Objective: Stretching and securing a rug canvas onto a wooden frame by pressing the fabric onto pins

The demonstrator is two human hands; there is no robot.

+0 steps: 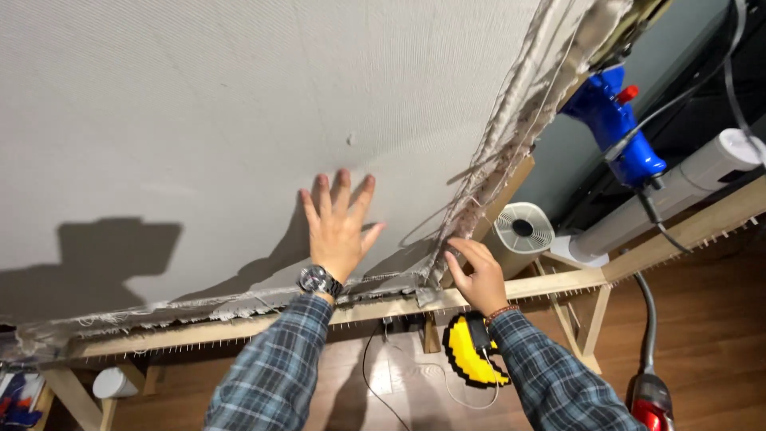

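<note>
Most of the view is filled by a large sheet of grey-white cloth (239, 104), stretched flat on a wooden frame (558, 282). The lower edge and the right edge of the cloth are frayed, with loose threads hanging over the frame bar, and a row of small nails sticks out along the wood. Under the frame is a brown wooden floor (710, 319).

Next in size are the two arms, both in blue plaid sleeves. The left hand (339, 227) lies flat on the cloth near its lower edge, palm down, with all fingers spread wide apart. A dark wristwatch (319, 280) sits on this wrist. The right hand (477, 275) is at the lower right corner of the cloth, where the two frayed edges meet. Its fingers are curled, and the thumb and first finger seem to pinch the frayed edge (447, 239) against the frame bar. A beaded bracelet is on this wrist.

At the upper right a blue power tool (614, 120) with a red button hangs beside the cloth edge, with a black cable going down from it. Behind the frame stands a white round fan (523, 230), and a white cylinder (678, 187) lies near it. On the floor below the right wrist is a yellow pixel-style figure (467, 351), and a red vacuum head (650, 403) is in the lower right corner.
</note>
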